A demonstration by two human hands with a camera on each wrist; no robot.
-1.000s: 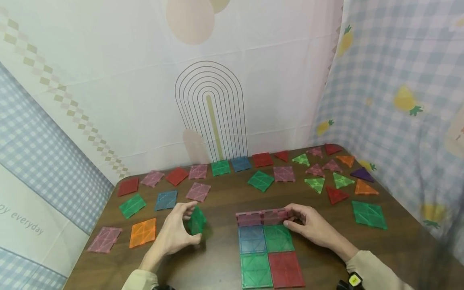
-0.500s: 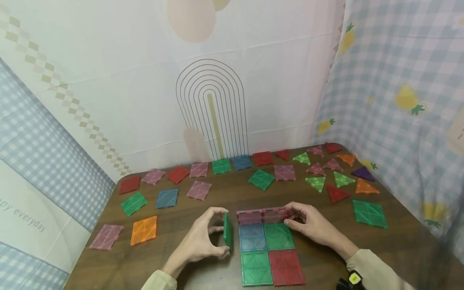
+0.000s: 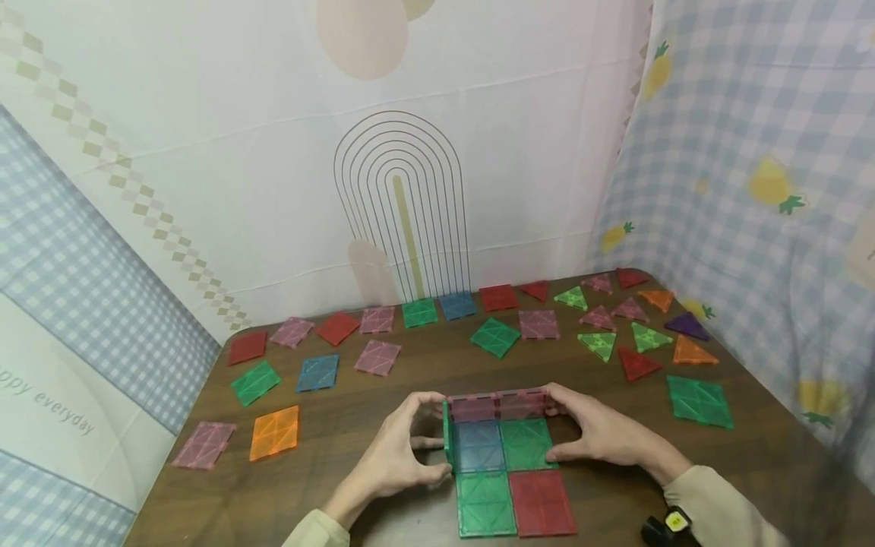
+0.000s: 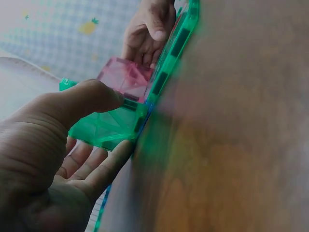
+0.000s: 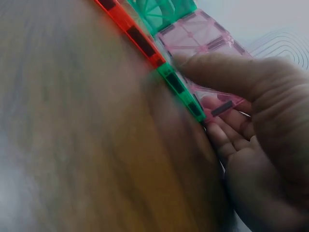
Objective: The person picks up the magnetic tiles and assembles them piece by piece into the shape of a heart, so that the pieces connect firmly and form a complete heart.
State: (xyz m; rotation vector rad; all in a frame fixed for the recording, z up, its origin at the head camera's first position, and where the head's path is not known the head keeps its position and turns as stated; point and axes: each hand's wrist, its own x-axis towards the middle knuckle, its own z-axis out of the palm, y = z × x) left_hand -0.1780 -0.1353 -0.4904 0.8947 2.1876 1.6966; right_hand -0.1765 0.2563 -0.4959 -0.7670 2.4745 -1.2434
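Four-square flat base: a blue magnetic tile (image 3: 478,447) and a green one (image 3: 526,444) lie behind another green tile (image 3: 485,504) and a red tile (image 3: 543,501). Two pink magnetic tiles (image 3: 497,406) stand upright along the back edge. My left hand (image 3: 393,448) pinches an upright green magnetic tile (image 4: 108,126) between thumb and fingers, at the blue tile's left edge. At the other end my right hand (image 3: 595,429) holds the pink wall, fingers curled behind the right pink tile (image 5: 198,36). Its thumb reaches forward to the flat green tile's right edge.
Loose square tiles lie to the left and back, among them an orange tile (image 3: 275,433) and a blue tile (image 3: 317,372). Triangular tiles, including a purple triangle (image 3: 687,326), are spread at the back right. A large green tile (image 3: 700,401) lies beyond my right hand.
My left hand has carried the green tile rightward and stood it against the base's left edge. My right thumb has shifted from the pink wall toward me.
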